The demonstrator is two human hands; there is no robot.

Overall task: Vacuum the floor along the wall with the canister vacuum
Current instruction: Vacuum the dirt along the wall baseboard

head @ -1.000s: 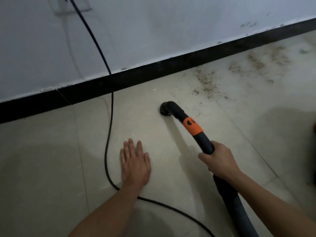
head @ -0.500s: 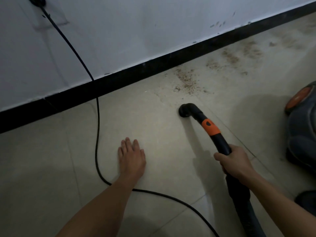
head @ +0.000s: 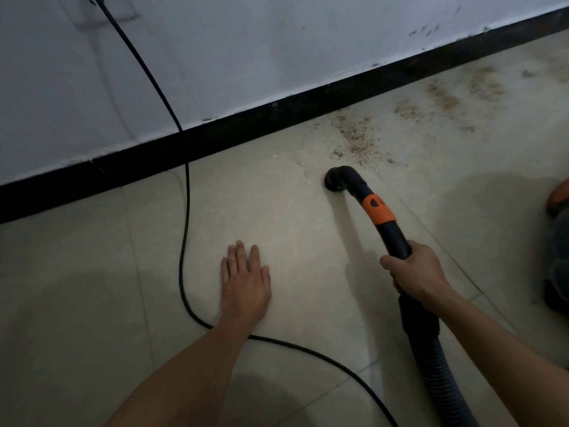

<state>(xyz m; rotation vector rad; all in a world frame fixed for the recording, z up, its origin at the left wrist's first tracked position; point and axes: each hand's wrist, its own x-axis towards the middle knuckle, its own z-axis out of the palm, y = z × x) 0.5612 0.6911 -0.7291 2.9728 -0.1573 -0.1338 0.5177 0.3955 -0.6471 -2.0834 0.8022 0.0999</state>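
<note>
My right hand (head: 414, 272) grips the black vacuum hose handle (head: 391, 232), which has an orange collar (head: 378, 211). The curved nozzle end (head: 335, 180) sits mouth-down on the pale tiled floor (head: 292, 229), just short of a patch of brown dust and crumbs (head: 357, 140) beside the black skirting board (head: 277, 118). More dust (head: 446, 97) trails to the right along the wall. My left hand (head: 244, 282) rests flat on the floor, fingers straight, left of the hose. The ribbed hose (head: 440, 374) runs back past my right forearm.
A black power cord (head: 184, 229) drops from a wall socket (head: 101, 7) at the top left, curves across the floor and passes under my left forearm. Part of the canister vacuum body (head: 558, 241), dark with an orange part, shows at the right edge. White wall behind.
The nozzle has travelled right along the floor towards the dust patch. My left hand has kept resting flat on the tile. The view has swung, and the canister came into sight at the right.
</note>
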